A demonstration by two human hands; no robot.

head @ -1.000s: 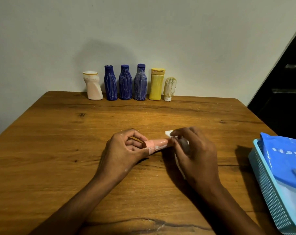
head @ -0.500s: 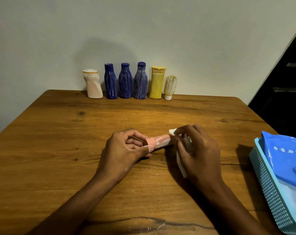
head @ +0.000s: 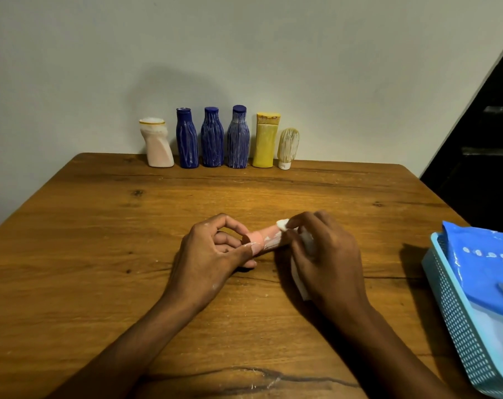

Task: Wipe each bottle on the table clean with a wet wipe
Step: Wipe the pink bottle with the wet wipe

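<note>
We face a plain pale wall [head: 273,53] behind the wooden table [head: 100,254]; right of the table, a dark opening [head: 480,156].

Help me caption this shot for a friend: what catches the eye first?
Two hands at table centre: the left hand holds a pink bottle while the right hand rubs it with a white wet wipe. Six streaky bottles line the far edge; a blue basket sits right.
</note>
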